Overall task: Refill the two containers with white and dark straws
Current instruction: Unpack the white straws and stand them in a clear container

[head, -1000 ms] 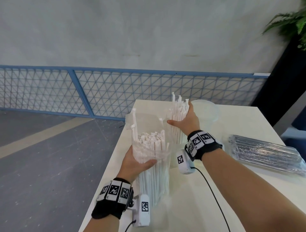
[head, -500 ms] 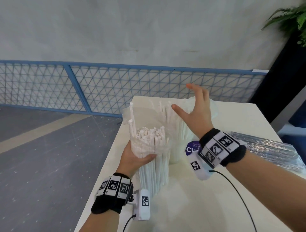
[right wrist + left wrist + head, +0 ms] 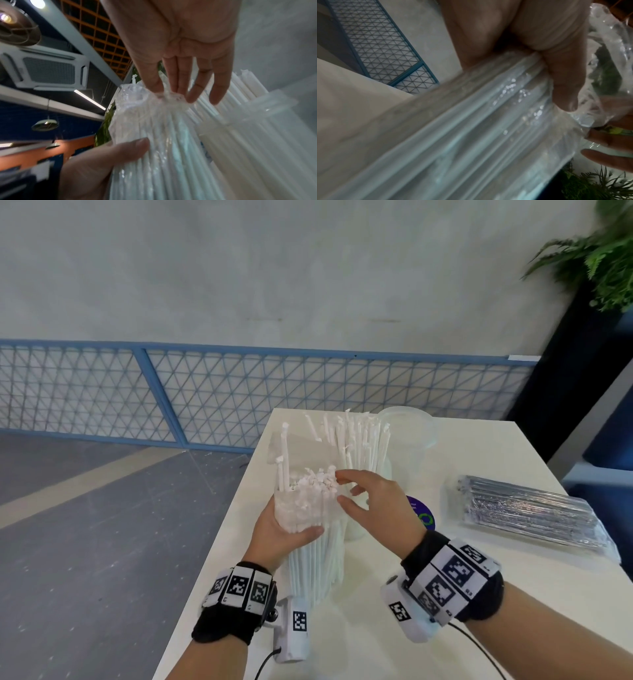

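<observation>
Wall (image 3: pixel 274 268): pale grey, plain, with faint marks; fills the upper half of the head view.
Mesh fence (image 3: pixel 205 395): blue frame, triangular grid, running along the foot of the wall.
Floor (image 3: pixel 85 542): dark grey, speckled, crossed by a tan diagonal stripe (image 3: pixel 68 491).
Table (image 3: pixel 479 457): white top, far corner pointing toward the fence.
Plant (image 3: pixel 596 254): green fern fronds at upper right, above a tall black column (image 3: pixel 561 364).
Ceiling (image 3: pixel 106 44): orange-brown lattice grid, right wrist view.
Air-conditioning cassette (image 3: pixel 44 70): white, square, ceiling-mounted.
Light: a round lamp (image 3: pixel 36 3) and a strip light (image 3: pixel 89 98), both lit.
</observation>
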Tool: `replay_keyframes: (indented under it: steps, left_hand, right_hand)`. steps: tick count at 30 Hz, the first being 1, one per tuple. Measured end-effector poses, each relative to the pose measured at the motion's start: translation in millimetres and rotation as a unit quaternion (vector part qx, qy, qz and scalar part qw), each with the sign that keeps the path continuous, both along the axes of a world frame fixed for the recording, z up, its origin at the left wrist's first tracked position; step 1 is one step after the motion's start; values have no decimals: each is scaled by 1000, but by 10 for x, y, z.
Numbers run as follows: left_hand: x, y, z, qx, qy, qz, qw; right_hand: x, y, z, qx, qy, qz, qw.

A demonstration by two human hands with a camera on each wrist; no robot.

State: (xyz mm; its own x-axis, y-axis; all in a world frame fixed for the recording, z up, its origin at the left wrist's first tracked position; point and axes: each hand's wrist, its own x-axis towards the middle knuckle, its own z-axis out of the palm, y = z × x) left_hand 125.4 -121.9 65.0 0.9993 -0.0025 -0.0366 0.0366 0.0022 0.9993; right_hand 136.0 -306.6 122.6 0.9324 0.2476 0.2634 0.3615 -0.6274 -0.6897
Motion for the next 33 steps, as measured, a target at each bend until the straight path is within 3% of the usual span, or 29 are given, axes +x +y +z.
replay_keyframes:
  steps: [7,9,13,19,26,33]
  left_hand:
    - [-52,-8,-5,-9,-29,-11,999]
    - [-52,28,-10,-18,-27,-13,999]
    - [-60,38,-23,-17,-21,-24,999]
    - [-51,36,-27,-4,-23,-25,999]
    - [-10,0,-54,6,-26,-16,999]
    - [20,-38,-28,39,-17,-17,999]
  right_hand:
    - [-62,32,-58,18,114,45,992]
    - [-58,40,-64,59,123,50,989]
    - [-43,77,-110,12,90,49,995]
    - [44,137,-254,59,166,42,983]
    - [-29,212,-336,164,149,21,975]
    - [-53,318,-382,185,90,-54,977]
